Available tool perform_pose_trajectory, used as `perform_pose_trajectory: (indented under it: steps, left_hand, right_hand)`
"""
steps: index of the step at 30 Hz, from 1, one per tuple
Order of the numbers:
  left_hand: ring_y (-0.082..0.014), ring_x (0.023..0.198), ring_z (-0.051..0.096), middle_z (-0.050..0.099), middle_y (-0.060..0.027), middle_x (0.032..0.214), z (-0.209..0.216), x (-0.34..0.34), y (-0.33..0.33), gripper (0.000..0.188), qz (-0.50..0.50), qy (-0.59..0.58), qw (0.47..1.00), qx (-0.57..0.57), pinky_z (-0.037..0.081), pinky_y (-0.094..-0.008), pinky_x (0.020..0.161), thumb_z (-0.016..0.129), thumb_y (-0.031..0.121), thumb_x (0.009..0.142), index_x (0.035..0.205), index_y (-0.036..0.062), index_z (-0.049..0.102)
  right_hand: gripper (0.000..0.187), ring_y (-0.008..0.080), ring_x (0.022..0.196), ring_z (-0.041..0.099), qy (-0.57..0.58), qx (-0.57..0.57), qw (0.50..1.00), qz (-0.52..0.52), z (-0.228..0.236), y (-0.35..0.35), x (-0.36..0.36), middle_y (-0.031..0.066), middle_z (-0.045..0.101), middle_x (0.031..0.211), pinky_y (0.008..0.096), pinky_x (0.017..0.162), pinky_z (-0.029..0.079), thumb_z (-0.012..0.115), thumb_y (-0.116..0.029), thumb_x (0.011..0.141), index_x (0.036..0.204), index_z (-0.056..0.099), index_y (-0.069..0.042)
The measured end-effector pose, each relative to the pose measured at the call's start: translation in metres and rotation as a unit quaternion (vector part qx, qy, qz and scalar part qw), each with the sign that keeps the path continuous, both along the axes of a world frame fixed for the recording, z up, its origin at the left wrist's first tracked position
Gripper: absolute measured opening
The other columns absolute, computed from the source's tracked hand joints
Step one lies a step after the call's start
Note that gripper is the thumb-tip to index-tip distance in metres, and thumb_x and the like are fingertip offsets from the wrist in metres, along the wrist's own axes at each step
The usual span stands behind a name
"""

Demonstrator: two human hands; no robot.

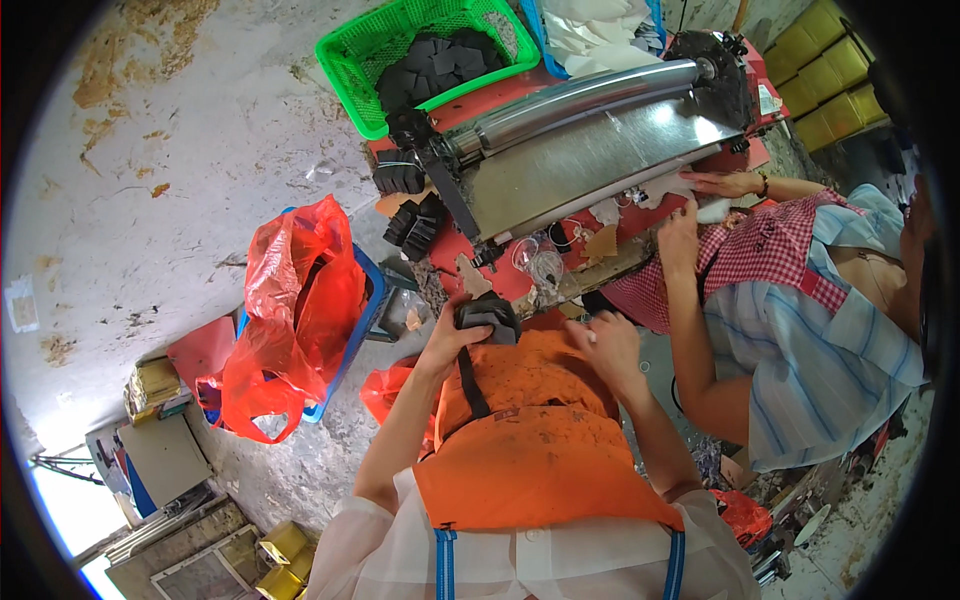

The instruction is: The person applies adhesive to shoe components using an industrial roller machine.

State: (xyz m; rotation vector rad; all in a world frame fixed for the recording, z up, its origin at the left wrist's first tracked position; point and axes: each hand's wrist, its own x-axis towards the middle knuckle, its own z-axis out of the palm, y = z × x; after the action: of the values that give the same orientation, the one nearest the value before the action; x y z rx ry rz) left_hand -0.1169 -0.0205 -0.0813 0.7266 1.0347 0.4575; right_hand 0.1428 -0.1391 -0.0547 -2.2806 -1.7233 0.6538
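My left hand (450, 338) is closed round a bundle of dark grey and black flat pieces (490, 317), held over my lap just in front of the bench. A black strip (471, 385) hangs down from beside that hand across my orange apron (545, 470). To the right, apart from the bundle, my right hand (612, 350) is above the apron with its fingers curled in. Whether anything small lies in its fingertips I cannot make out. Similar black bundles (415, 226) sit at the left end of the bench.
A roller machine (590, 105) with a metal plate (600, 165) stands on the red bench. Behind it is a green basket (345, 85) of dark pieces. Red plastic bags (290, 310) rest on a blue stool (372, 285) at left. A co-worker's hands (725, 184) work at the machine's right.
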Motion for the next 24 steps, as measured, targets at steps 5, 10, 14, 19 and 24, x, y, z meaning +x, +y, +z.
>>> perform_pose_trajectory:
  steps: [5,10,14,19,24]
  left_hand:
    - [-0.0225,0.106,0.060,0.060,-0.0124,0.113,-0.036,0.017,0.048,0.080,-0.184,0.116,0.968,0.122,0.049,-0.0337,0.093,0.084,0.015,0.067,0.135,0.0018,0.043]
    - [-0.0328,0.118,0.051,0.051,-0.0196,0.121,-0.063,0.005,0.082,0.091,-0.282,0.271,0.896,0.212,0.045,-0.0417,0.100,0.089,0.044,0.060,0.132,0.0040,0.051]
    - [-0.0362,0.119,0.049,0.041,-0.0211,0.128,-0.065,-0.007,0.081,0.100,-0.282,0.229,0.893,0.265,0.043,-0.0430,0.101,0.089,0.047,0.061,0.142,0.0088,0.043]
    - [-0.0324,0.127,0.042,0.042,-0.0119,0.135,-0.053,-0.024,0.079,0.093,-0.311,0.145,0.880,0.327,0.039,-0.0431,0.104,0.087,0.027,0.069,0.149,0.0200,0.038]
    - [-0.0360,0.120,0.051,0.048,-0.0151,0.131,-0.069,-0.026,0.085,0.075,-0.256,0.132,0.888,0.358,0.045,-0.0429,0.099,0.080,0.018,0.069,0.138,0.0196,0.051]
  right_hand:
    - [0.054,0.0355,0.099,0.058,0.060,0.145,0.979,0.127,0.017,0.083,-0.058,0.0162,0.059,0.107,0.0439,0.082,0.050,0.073,-0.023,0.076,0.123,0.056,-0.002]
    - [0.047,0.0372,0.098,0.060,0.027,-0.018,0.991,0.127,-0.019,0.115,-0.087,0.0193,0.060,0.103,0.0452,0.078,0.052,0.070,-0.018,0.076,0.118,0.057,0.000]
    - [0.039,0.0393,0.091,0.062,0.069,-0.071,0.991,0.096,-0.029,0.120,-0.088,0.0227,0.060,0.098,0.0465,0.077,0.051,0.070,-0.020,0.077,0.108,0.060,0.000]
    - [0.035,0.0387,0.092,0.061,0.092,-0.031,0.995,0.038,-0.022,0.119,-0.089,0.0211,0.062,0.099,0.0479,0.079,0.050,0.068,-0.017,0.079,0.109,0.062,0.000]
    - [0.041,0.0366,0.095,0.061,0.124,0.148,0.981,0.032,-0.015,0.103,-0.090,0.0161,0.063,0.101,0.0429,0.086,0.049,0.070,-0.005,0.076,0.116,0.060,-0.006]
